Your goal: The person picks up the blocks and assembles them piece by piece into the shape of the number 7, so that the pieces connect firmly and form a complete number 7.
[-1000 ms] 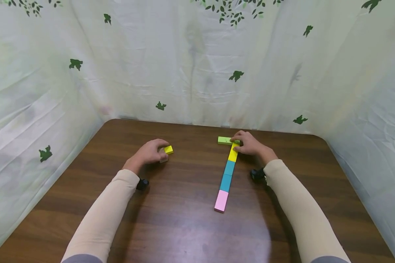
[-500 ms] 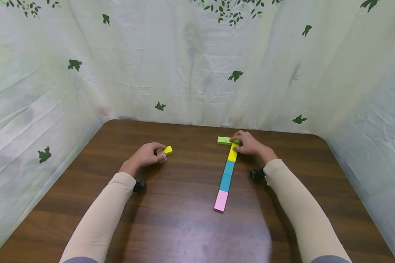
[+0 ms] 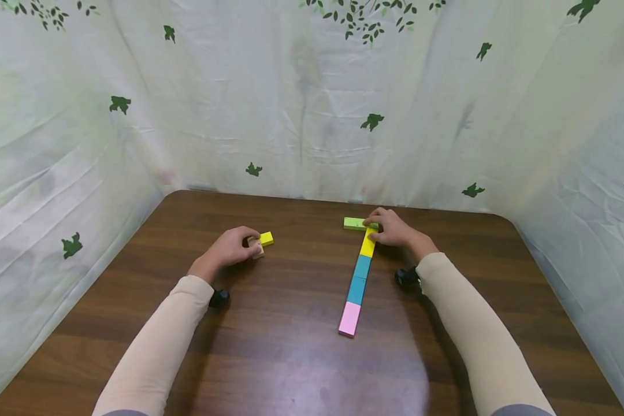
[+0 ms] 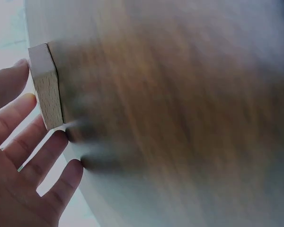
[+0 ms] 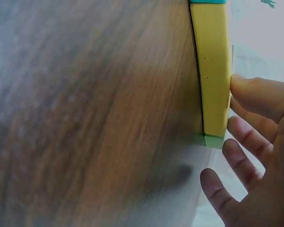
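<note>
A plain wooden block [image 4: 49, 101] lies flat with a small yellow block [image 3: 267, 238] beside its far end. Over the wooden block is my left hand [image 3: 230, 247], its thumb at the top edge and its index finger reaching toward the yellow block; the hand partly hides the wood. My right hand [image 3: 392, 228] rests at the far end of a row of blocks. Its thumb touches the long yellow block [image 5: 213, 71], and its index finger lies on the light green block [image 3: 355, 223], set crosswise there. The other right fingers [image 5: 217, 189] are spread and free.
Toward me, the row continues with two teal blocks [image 3: 359, 277] and a pink block [image 3: 349, 319]. All lie on a brown wooden table [image 3: 291, 346] with rounded far corners. A pale curtain [image 3: 301, 98] printed with green birds and leaves hangs around it.
My left hand has shifted slightly left and toward me, uncovering more of the wooden block, which has shifted slightly. The right hand and its row look unchanged.
</note>
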Available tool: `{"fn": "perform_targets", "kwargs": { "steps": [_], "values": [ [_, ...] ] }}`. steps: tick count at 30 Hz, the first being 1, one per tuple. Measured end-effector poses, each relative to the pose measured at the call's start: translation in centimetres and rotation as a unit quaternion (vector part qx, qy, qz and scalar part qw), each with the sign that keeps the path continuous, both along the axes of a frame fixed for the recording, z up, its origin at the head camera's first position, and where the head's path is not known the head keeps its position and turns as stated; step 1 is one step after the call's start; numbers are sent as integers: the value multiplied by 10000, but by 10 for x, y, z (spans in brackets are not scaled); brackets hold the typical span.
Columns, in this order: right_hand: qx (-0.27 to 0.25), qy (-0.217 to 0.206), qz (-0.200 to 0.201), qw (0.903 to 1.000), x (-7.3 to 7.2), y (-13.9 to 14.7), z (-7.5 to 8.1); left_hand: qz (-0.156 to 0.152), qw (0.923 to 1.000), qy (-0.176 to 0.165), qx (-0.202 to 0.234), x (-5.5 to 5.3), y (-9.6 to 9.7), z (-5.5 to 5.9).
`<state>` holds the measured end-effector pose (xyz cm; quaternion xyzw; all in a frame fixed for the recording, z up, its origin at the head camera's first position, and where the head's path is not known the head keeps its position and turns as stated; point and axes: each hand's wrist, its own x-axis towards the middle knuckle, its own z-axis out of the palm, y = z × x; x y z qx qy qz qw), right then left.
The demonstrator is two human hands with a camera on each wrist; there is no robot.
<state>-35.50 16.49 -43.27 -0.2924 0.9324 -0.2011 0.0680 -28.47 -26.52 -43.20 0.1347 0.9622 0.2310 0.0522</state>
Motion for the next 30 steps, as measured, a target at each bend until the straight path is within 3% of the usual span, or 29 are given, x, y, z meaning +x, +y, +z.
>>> {"fn": "perform_targets", "kwargs": {
  "steps": [9, 14, 22, 30],
  "values": [
    [79, 15, -1, 10000, -2, 1, -4, -155, 9981, 140, -579, 12, -9, 5],
    [29, 9, -8, 10000, -4, 2, -4, -268, 9946, 384, -931, 19, -11, 9],
    [-9, 73, 28, 10000, -3, 0, -3, -933, 9923, 484, -649, 17, -2, 10],
    [18, -62, -122, 9999, -2, 0, -1, -1048, 9906, 483, -735, 19, -1, 4]
  ]
}}
